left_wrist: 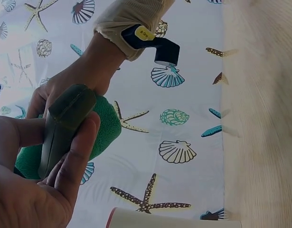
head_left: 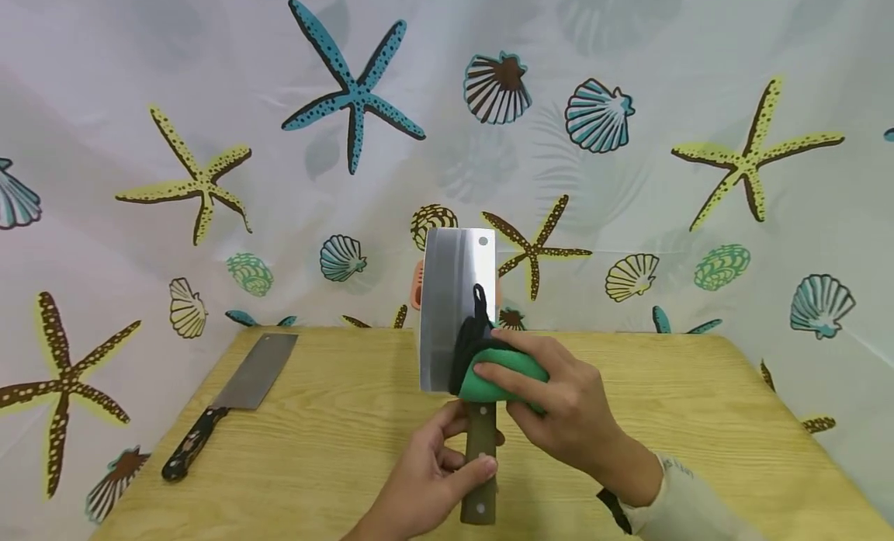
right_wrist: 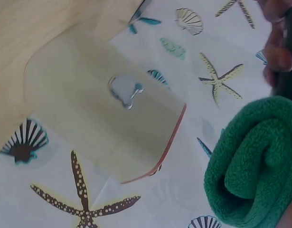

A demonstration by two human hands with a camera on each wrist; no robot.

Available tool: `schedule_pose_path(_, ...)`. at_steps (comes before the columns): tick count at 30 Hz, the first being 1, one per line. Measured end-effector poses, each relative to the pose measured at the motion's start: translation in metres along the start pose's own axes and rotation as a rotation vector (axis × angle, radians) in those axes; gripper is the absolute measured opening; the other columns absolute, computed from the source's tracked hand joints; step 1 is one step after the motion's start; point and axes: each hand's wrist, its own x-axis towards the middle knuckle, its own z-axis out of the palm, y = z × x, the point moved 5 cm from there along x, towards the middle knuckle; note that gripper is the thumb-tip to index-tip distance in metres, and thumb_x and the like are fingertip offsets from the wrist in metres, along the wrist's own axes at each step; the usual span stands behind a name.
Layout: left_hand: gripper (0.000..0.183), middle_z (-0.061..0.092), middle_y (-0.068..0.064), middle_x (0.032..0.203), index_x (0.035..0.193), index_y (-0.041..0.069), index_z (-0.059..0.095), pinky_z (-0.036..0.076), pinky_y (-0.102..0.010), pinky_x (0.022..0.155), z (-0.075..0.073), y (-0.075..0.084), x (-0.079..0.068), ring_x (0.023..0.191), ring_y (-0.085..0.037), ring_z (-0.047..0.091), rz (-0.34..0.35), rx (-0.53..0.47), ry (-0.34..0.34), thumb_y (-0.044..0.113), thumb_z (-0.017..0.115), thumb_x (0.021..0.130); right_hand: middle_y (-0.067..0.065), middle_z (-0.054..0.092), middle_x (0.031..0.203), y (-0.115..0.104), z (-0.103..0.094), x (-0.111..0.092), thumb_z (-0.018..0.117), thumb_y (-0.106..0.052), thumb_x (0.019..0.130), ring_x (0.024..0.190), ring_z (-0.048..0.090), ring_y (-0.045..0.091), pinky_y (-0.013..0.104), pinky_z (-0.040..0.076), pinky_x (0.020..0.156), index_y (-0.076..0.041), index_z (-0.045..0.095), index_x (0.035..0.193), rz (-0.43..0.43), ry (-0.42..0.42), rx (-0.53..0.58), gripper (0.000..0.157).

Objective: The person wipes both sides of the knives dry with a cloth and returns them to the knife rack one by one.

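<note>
Standing up over the pale yellow wooden desk (head_left: 670, 417), a wide, shiny metal chopping knife (head_left: 447, 316) shows its big flat side. It could twist or fall if the left grip (head_left: 433, 471), pinching its greenish-brown handle (head_left: 482, 432), got loose or slippery. Another metal chopping knife (head_left: 236, 396) with a speckled black handle (head_left: 194, 442) lies on the desk to the left, well apart from both grips. Low on the raised blade sits a fluffy green cloth (head_left: 482, 388) with black parts, held in the curled right grip (head_left: 566, 405). I think a slip over the thin edge could cut the cloth, or even skin, since soft folds may not stop something sharp. No maker's name shows on that blade. The cream cloth sleeve (head_left: 687, 502) has small dark letters (head_left: 679, 468), too blurry to read. A little yellow sticker (left_wrist: 145, 33) on the dark wrist strap (left_wrist: 131, 39) has marks I can't read for sure
</note>
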Motion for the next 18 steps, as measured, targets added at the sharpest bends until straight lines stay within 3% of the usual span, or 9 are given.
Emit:
schedule_pose_path(6, 0.056, 0.059, -0.035, 0.128, 0.142, -0.008, 0.04, 0.06, -0.022, 0.073, -0.003, 0.005, 0.0, 0.077, -0.001, 0.072, 0.055, 0.021, 0.016, 0.012, 0.066, 0.097, 0.017, 0.065, 0.123, -0.01, -0.001, -0.008, 0.056, -0.008, 0.089, 0.098, 0.067, 0.028, 0.037, 0.058, 0.072, -0.019, 0.076, 0.113, -0.006, 0.02, 0.037, 0.033)
schedule_pose_path(11, 0.055, 0.058, -0.034, 0.128, 0.142, -0.009, 0.042, 0.06, -0.022, 0.072, -0.005, 0.005, 0.002, 0.078, -0.002, 0.072, 0.06, 0.005, 0.017, 0.012, 0.066, 0.097, 0.017, 0.066, 0.121, -0.018, -0.002, -0.014, 0.054, -0.008, 0.09, 0.094, 0.068, 0.028, 0.035, 0.06, 0.071, -0.02, 0.076, 0.111, -0.014, 0.024, 0.039, 0.033)
schedule_pose_path(18, 0.052, 0.059, -0.032, 0.125, 0.138, -0.006, 0.048, 0.06, -0.023, 0.085, -0.004, 0.006, 0.008, 0.1, -0.003, 0.068, 0.185, 0.047, 0.063, -0.004, 0.066, 0.089, 0.017, 0.068, 0.117, -0.033, -0.002, -0.024, 0.048, -0.013, 0.097, 0.088, 0.069, 0.025, 0.031, 0.06, 0.068, -0.02, 0.078, 0.105, -0.093, 0.028, 0.083, 0.031)
